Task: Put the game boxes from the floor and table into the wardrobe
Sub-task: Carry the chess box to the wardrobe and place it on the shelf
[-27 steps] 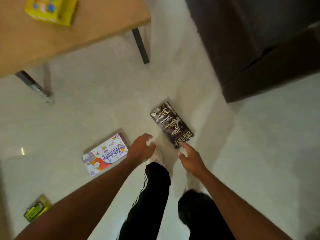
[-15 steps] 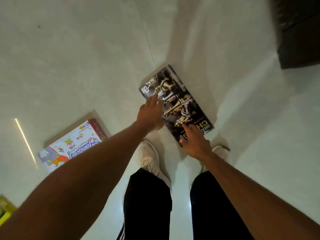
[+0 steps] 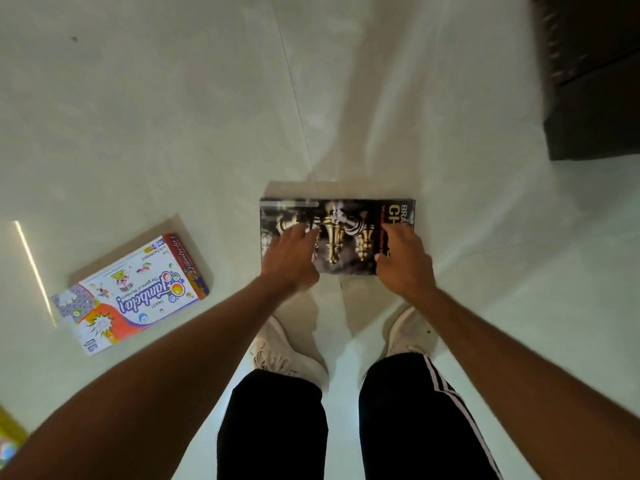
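Observation:
A dark chess game box (image 3: 341, 221) with gold and silver pieces printed on it is just in front of my feet, its long side now running left to right. My left hand (image 3: 291, 256) grips its left end and my right hand (image 3: 403, 259) grips its right end. Whether the box rests on the white floor or is slightly lifted I cannot tell. A white and orange Tambola game box (image 3: 133, 294) lies flat on the floor to the left. A yellow box (image 3: 8, 434) shows only a corner at the bottom left edge.
A dark wooden piece of furniture (image 3: 594, 109) stands at the top right, its base on the floor. My white shoes (image 3: 282, 351) and black trousers fill the bottom centre. Pale tiled floor (image 3: 173, 116) stretches ahead and to both sides.
I have bent lower over the chess box and both hands have closed on its ends. The box has turned from a diagonal to lying crosswise. The table has left the view.

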